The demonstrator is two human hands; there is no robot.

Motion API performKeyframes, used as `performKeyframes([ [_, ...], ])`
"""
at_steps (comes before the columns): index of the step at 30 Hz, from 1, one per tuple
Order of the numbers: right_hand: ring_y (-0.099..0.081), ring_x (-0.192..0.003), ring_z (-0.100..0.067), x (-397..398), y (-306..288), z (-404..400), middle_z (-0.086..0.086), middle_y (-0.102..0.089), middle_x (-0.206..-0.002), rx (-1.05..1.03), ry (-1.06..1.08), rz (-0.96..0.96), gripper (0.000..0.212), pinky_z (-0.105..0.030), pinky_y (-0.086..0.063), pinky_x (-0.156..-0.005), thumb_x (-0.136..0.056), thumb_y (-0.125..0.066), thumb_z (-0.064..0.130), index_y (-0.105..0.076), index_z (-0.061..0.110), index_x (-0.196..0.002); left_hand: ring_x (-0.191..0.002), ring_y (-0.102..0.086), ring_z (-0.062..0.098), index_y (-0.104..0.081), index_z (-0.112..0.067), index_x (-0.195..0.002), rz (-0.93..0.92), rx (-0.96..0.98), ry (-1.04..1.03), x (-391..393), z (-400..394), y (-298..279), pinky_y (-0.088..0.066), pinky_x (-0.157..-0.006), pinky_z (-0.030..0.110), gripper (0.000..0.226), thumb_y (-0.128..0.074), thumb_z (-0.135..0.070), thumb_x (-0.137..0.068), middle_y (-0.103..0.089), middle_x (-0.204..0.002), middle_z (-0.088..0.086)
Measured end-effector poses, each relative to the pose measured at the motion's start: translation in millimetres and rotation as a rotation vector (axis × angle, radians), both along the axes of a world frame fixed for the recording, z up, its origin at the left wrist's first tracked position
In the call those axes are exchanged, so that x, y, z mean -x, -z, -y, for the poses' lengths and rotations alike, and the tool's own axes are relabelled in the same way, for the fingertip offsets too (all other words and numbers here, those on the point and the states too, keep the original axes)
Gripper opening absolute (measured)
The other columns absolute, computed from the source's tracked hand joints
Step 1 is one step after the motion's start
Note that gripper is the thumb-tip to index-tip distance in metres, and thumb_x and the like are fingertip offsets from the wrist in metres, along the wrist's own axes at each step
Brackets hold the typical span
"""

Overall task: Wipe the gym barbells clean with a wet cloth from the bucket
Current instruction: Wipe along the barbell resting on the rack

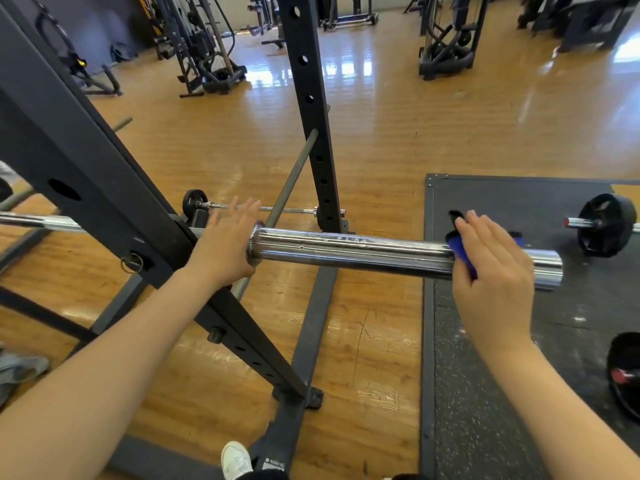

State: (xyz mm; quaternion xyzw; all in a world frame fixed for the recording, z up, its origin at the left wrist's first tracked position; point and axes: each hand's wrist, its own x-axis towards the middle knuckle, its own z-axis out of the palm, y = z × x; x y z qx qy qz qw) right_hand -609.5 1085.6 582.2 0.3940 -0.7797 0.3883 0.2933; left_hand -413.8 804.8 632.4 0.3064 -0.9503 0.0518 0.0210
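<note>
- My right hand (pixel 491 268) is wrapped over the chrome sleeve (pixel 349 252) of the barbell, fingers curled down around a blue cloth (pixel 460 252) and pressing it against the metal.
- The cloth sits under my palm, near the outer end of the sleeve; only a blue edge shows on the thumb side.
- My left hand (pixel 227 242) is open, fingers straight and spread, just behind the sleeve's collar, next to the slanted upright of the rack (pixel 104 188). I cannot tell whether it actually touches the bar.
- The bar rests across the rack, so the sleeve can probably spin under my grip; if it does, the cloth may turn with it instead of scrubbing.
- Because my left hand is not gripping anything, a hard push toward the end could shift the bar on its supports.
- If the cloth is dripping, water could land on the wood floor (pixel 363 341) or the black mat (pixel 502 375) below my fingers and make a slip spot beside my shoe (pixel 235 459).
- No bucket is in view, so re-wetting means leaving the bar.
</note>
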Motion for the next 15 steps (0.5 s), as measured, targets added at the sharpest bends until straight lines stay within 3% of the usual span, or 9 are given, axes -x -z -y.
performKeyframes([
  [4, -0.057, -0.114, -0.027, -4.2, 21.0, -17.6, -0.011, -0.064, -0.12, -0.069, 0.012, -0.058, 0.034, -0.041, -0.036, -0.094, -0.088, -0.044, 0.01, -0.068, 0.002, -0.111, -0.141, -0.019, 0.04, -0.021, -0.001, -0.147, -0.107, 0.243, -0.035, -11.4, -15.3, 21.3, -0.02, -0.111, 0.05, 0.112, -0.088, -0.021, -0.059, -0.018, -0.152, 0.025],
  [6, -0.052, -0.117, -0.023, -10.0, 28.1, -29.3, -0.006, -0.059, -0.122, -0.067, -0.007, -0.066, 0.033, -0.04, -0.036, -0.095, -0.088, -0.044, 0.007, -0.068, 0.002, -0.11, -0.138, -0.025, 0.039, -0.023, 0.002, -0.143, -0.122, 0.284, -0.02, -16.3, -18.3, 34.9, -0.025, -0.109, 0.054, 0.11, -0.089, -0.02, -0.058, -0.026, -0.149, 0.026],
  [12, -0.052, -0.115, -0.021, -10.9, 11.2, -32.5, -0.011, -0.064, -0.116, -0.052, -0.063, -0.01, 0.031, -0.023, -0.032, -0.103, -0.087, -0.048, 0.009, -0.067, 0.0, -0.11, -0.135, -0.033, 0.041, -0.036, 0.007, -0.137, -0.154, 0.214, 0.022, -9.5, -8.5, 32.3, -0.021, -0.11, 0.051, 0.1, -0.09, -0.011, -0.055, -0.04, -0.143, 0.025],
  [15, -0.051, -0.121, -0.03, -8.0, -2.8, -19.3, -0.017, -0.061, -0.123, -0.073, -0.034, 0.069, 0.035, -0.038, -0.035, -0.105, -0.083, -0.064, -0.005, -0.063, -0.003, -0.117, -0.141, -0.021, 0.036, -0.034, 0.003, -0.14, -0.139, 0.145, 0.028, -8.3, -2.9, 25.7, -0.012, -0.113, 0.046, 0.094, -0.085, -0.01, -0.062, -0.033, -0.149, 0.019],
])
